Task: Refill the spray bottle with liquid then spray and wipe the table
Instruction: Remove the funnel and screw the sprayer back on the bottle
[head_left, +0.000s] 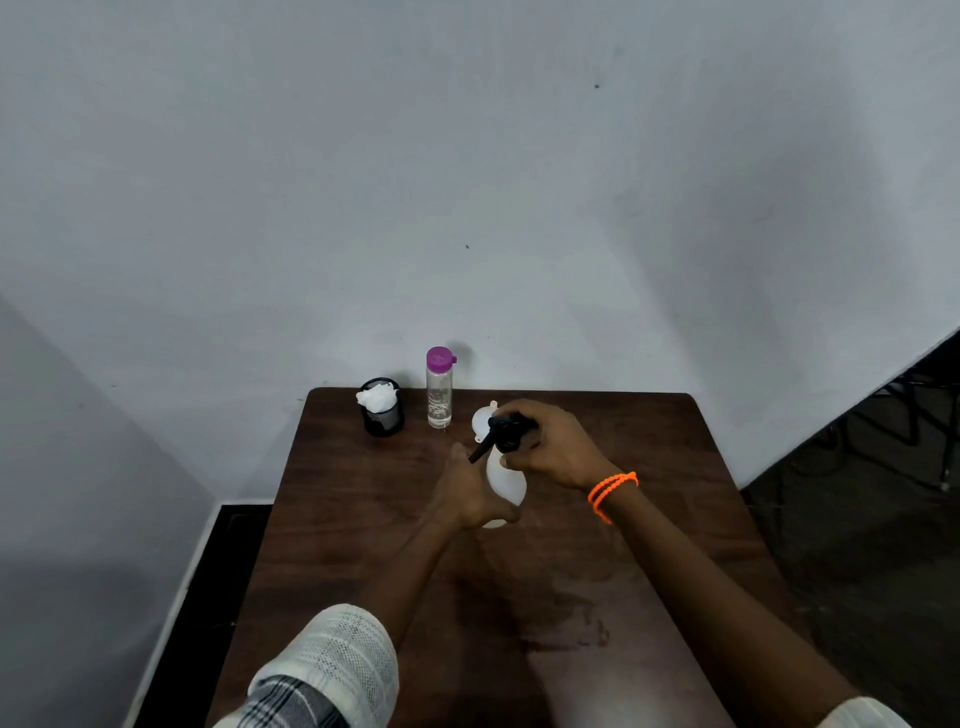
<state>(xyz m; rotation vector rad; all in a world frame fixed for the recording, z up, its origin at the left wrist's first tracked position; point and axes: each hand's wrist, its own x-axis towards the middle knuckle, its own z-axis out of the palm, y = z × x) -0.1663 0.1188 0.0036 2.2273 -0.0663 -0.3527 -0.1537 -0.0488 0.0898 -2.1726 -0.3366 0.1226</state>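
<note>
A white spray bottle (505, 480) with a black trigger head (501, 434) stands mid-table on the dark brown table (363, 519). My left hand (470, 493) grips the bottle's body from the left. My right hand (550, 441) is curled over the black head from the right. Behind the head a white funnel (480, 415) shows partly. A clear bottle with a purple cap (439, 389) stands upright at the table's far edge, holding a little clear liquid. To its left, a black mesh cup (383, 410) holds white tissue.
A grey wall rises right behind the table's far edge. Dark floor lies to the left and right of the table, with black metal frames at the far right. A wet-looking stain marks the near middle of the tabletop (561, 618).
</note>
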